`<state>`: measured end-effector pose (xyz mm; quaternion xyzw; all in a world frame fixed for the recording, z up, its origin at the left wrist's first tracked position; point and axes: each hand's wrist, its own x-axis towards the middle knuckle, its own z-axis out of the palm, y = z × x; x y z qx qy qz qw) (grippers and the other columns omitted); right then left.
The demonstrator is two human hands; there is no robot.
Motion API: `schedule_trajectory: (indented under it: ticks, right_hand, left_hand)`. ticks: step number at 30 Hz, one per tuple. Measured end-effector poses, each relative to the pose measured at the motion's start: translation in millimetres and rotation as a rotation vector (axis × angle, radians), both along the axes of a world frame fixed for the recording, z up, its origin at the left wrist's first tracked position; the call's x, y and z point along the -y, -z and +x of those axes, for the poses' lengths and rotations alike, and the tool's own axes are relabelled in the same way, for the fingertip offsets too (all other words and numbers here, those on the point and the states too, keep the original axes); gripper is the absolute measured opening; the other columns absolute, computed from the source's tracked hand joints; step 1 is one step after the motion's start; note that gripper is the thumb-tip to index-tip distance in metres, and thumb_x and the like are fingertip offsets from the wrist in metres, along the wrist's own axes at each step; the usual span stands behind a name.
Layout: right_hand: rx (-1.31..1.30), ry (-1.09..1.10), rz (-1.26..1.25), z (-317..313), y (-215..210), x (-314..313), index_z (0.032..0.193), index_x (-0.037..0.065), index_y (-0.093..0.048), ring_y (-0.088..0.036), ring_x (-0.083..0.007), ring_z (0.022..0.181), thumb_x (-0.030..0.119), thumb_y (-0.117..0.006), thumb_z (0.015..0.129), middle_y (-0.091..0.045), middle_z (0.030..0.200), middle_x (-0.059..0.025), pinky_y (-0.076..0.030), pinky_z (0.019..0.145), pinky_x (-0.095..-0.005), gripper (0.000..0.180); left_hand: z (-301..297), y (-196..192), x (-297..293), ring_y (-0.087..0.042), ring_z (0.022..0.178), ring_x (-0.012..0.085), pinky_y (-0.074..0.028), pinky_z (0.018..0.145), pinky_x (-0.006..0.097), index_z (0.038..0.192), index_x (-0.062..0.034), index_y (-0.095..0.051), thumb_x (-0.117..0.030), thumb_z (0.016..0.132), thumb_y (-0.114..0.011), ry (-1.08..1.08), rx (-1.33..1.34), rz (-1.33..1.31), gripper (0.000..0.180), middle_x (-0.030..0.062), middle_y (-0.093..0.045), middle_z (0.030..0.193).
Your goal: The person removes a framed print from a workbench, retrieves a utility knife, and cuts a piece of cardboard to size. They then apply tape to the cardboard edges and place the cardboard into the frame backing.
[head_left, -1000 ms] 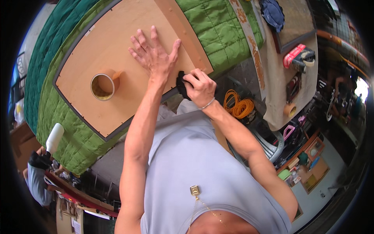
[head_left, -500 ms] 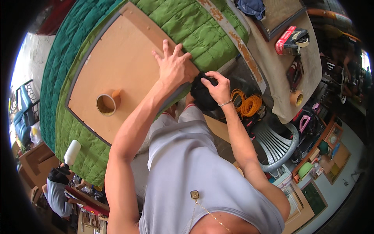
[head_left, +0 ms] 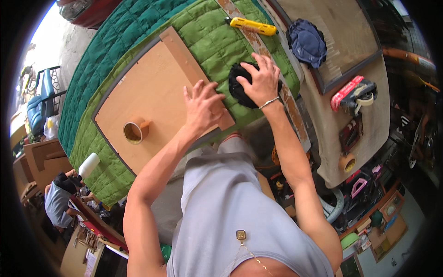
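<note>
My left hand (head_left: 203, 107) lies with fingers spread on the brown panel (head_left: 134, 87), across the flat brown strip (head_left: 187, 57) along its right side. It holds nothing. My right hand (head_left: 262, 82) is over a round, soft-looking black bundle (head_left: 239, 87) on the green quilt, right of the panel. Its fingers and thumb are apart and appear to rest on the bundle, hiding part of it. A roll of brown tape (head_left: 134, 131) stands on the panel, left of my left hand.
A green quilted cover (head_left: 214, 34) lies under the panel. A yellow utility knife (head_left: 253, 26) rests at the far side by a worn strip (head_left: 295, 115). To the right are a blue cap (head_left: 307, 42), a tape dispenser (head_left: 357, 94) and another tape roll (head_left: 347, 163). Another person (head_left: 57, 203) is at lower left.
My right hand has moved up and away from the panel's corner with the black bundle, onto the quilt. Its pinch has loosened. The yellow knife has come into view.
</note>
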<state>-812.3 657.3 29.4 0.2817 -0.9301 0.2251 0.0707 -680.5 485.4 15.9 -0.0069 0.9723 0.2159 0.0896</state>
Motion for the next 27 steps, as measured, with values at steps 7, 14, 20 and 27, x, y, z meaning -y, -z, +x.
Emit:
schedule_trajectory:
  ticks: [7, 14, 20, 27]
  right_hand:
    - [0.505, -0.145, -0.311, 87, 2, 8, 0.089, 0.007, -0.066, -0.062, -0.0288, 0.081, 0.006, -0.067, 0.074, -0.059, 0.088, -0.0092, -0.049, 0.071, -0.0388, 0.015]
    - [0.543, 0.128, -0.355, 132, 22, 4, 0.086, 0.006, -0.068, -0.062, -0.0267, 0.076, -0.002, -0.064, 0.068, -0.059, 0.086, -0.0079, -0.052, 0.065, -0.0366, 0.02]
    - [0.431, 0.081, -0.305, 129, 27, 8, 0.084, 0.008, -0.065, -0.06, -0.028, 0.076, -0.003, -0.065, 0.064, -0.057, 0.086, -0.0081, -0.052, 0.062, -0.039, 0.022]
    - [0.423, 0.041, -0.147, 122, 25, 13, 0.082, 0.007, -0.066, -0.06, -0.0246, 0.065, -0.004, -0.066, 0.059, -0.056, 0.076, -0.0062, -0.051, 0.056, -0.0342, 0.026]
  left_hand:
    - [-120, 19, 178, -0.068, 0.086, 0.0224, -0.053, 0.077, 0.032, 0.096, -0.0126, -0.075, -0.023, 0.07, -0.074, -0.512, -0.356, 0.225, 0.027, 0.0056, -0.072, 0.099]
    - [-186, -8, 216, -0.068, 0.071, 0.0243, -0.053, 0.066, 0.034, 0.078, -0.005, -0.07, -0.019, 0.064, -0.072, -0.025, 0.017, -0.113, 0.019, 0.0089, -0.07, 0.078]
    - [-206, -5, 218, -0.056, 0.051, 0.0246, -0.045, 0.052, 0.038, 0.083, -0.0029, -0.059, -0.014, 0.062, -0.071, 0.268, -0.023, 0.024, 0.026, 0.0104, -0.059, 0.06]
    - [-220, 3, 223, -0.055, 0.055, 0.0258, -0.041, 0.052, 0.04, 0.087, -0.0036, -0.053, -0.014, 0.061, -0.071, 0.432, 0.005, -0.074, 0.033, 0.0091, -0.055, 0.059]
